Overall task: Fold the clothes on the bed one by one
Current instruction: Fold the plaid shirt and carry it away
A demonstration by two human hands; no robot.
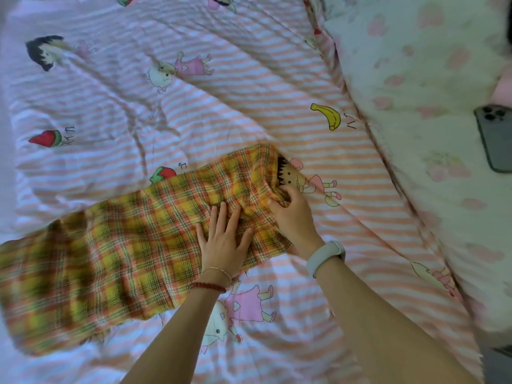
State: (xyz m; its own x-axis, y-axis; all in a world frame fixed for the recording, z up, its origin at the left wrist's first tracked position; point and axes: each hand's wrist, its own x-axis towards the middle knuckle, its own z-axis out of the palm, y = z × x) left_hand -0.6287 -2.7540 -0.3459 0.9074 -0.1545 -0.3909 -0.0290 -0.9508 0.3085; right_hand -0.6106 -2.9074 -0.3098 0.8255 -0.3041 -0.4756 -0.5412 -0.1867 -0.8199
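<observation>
A yellow, orange and green plaid garment [110, 245] lies stretched across the bed, running from the lower left edge up toward the middle. My left hand [224, 239] presses flat on its right part with the fingers spread and straight. Just to the right, my right hand [293, 214] has its fingers curled round the bunched right end of the plaid cloth. A red bead bracelet and a thin bangle sit on my left wrist, a white watch band on my right.
The bed is covered by a pink-and-white striped sheet [194, 112] with cartoon prints. A pale floral pillow or quilt [421, 106] lies along the right side, with a grey phone [496, 139] on it near the right edge.
</observation>
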